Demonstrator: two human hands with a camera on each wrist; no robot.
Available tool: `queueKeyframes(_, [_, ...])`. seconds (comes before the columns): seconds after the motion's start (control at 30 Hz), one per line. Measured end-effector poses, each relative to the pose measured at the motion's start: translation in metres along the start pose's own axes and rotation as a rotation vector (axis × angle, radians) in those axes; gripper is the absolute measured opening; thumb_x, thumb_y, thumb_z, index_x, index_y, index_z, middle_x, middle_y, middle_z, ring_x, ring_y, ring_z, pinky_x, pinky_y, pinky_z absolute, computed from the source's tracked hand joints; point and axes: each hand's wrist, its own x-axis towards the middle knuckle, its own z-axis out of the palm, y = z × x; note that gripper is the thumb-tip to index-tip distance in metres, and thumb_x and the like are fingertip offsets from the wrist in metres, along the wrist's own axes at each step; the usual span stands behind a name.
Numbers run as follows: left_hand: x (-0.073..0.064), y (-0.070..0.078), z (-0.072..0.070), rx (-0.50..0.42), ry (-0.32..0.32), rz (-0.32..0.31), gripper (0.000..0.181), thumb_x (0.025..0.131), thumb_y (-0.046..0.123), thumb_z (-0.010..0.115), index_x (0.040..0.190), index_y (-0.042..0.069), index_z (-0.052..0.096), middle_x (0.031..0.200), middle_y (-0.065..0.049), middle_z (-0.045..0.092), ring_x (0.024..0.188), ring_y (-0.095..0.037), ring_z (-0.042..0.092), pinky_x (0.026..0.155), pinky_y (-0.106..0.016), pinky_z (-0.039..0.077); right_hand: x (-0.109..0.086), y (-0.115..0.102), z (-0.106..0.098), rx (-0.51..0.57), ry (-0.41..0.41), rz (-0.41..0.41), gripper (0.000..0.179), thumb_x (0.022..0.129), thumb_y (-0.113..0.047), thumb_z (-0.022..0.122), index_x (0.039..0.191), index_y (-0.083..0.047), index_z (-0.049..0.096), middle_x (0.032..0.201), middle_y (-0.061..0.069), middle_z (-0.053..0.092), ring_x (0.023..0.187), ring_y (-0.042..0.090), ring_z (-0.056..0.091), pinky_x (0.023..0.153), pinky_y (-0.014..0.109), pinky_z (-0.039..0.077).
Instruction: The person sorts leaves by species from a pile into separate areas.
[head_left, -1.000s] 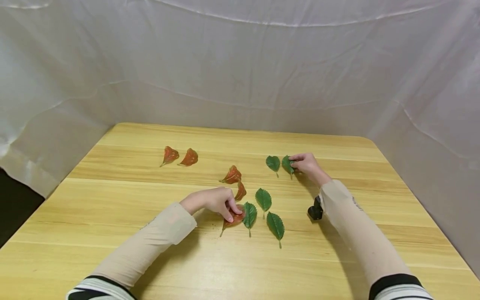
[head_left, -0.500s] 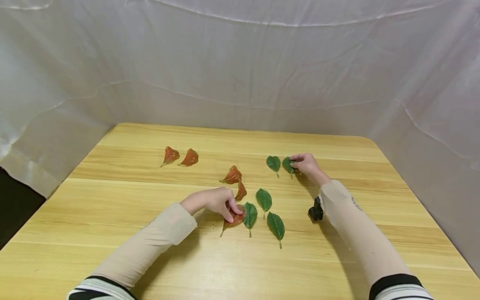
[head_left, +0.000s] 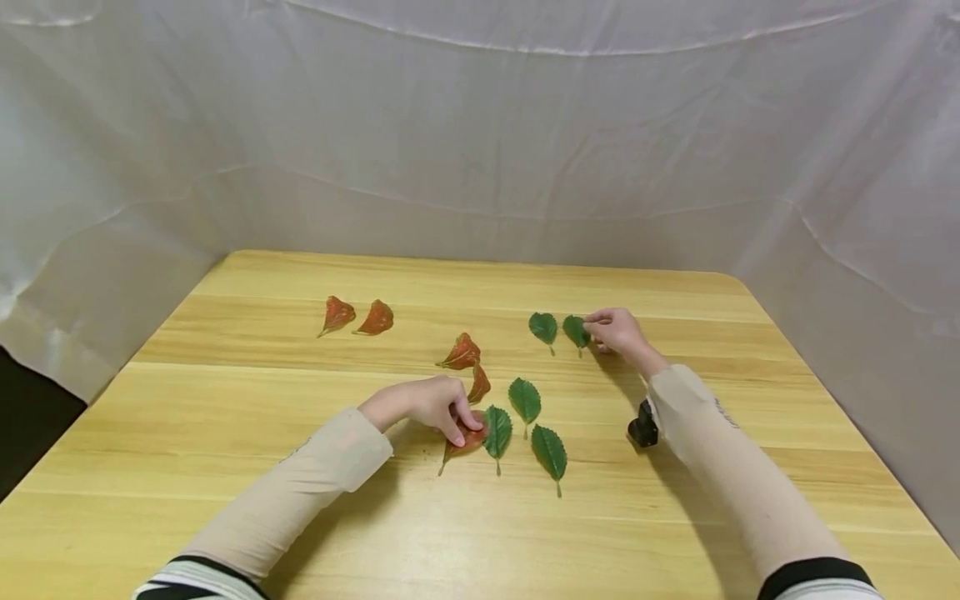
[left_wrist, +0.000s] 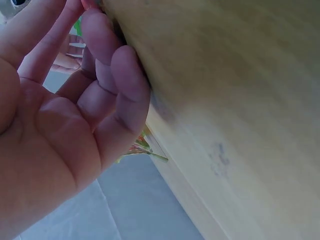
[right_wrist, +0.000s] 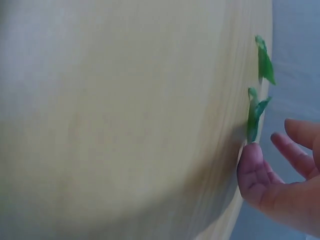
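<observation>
My left hand [head_left: 437, 406] pinches a red leaf [head_left: 462, 443] with thumb and forefinger, low over the table. In the left wrist view only a bit of red shows at the fingertips, and the other fingers curl loosely. A green leaf [head_left: 497, 432] lies right beside the red one. My right hand [head_left: 617, 331] is at the right edge of another green leaf [head_left: 575, 331] farther back. In the right wrist view its fingers stand apart, with one fingertip right at the end of that green leaf [right_wrist: 253, 117]. One more green leaf [head_left: 543, 327] lies to its left.
Two red leaves [head_left: 375, 318] lie at the back left. Two more red leaves [head_left: 461, 352] lie beyond my left hand. Two green leaves [head_left: 550, 452] rest right of centre. A black device [head_left: 642, 427] sits at my right wrist. Pale cloth [head_left: 480, 150] hangs behind the wooden table [head_left: 480, 542].
My right hand has loosened from the green leaf and shifted slightly right, so more of the leaf shows. The left hand stays on the red leaf.
</observation>
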Motion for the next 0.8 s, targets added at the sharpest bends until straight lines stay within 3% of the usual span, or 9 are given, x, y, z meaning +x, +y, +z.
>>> queueKeyframes(0.33, [-0.002,0.002,0.002,0.013,0.012,-0.008,0.029,0.072,0.004,0.072,0.1,0.002,0.068,0.099,-0.008,0.065,0.042,-0.004,0.029,0.044,-0.016,0.031,-0.019,-0.007,0.003,-0.127,0.006,-0.129,0.032,0.088,-0.01,0.056,0.113,0.008,0.055,0.11,0.027,0.054,0.089,0.033,0.055,0.073,0.037,0.047])
queueKeyframes(0.8, [-0.001,0.002,0.001,0.007,0.006,-0.012,0.028,0.072,0.004,0.072,0.1,0.003,0.068,0.099,-0.008,0.065,0.043,-0.004,0.028,0.045,-0.016,0.03,-0.052,-0.017,0.015,-0.035,-0.08,-0.219,0.034,0.083,-0.006,0.062,0.112,0.011,0.055,0.097,0.022,0.058,0.079,0.034,0.058,0.065,0.038,0.049])
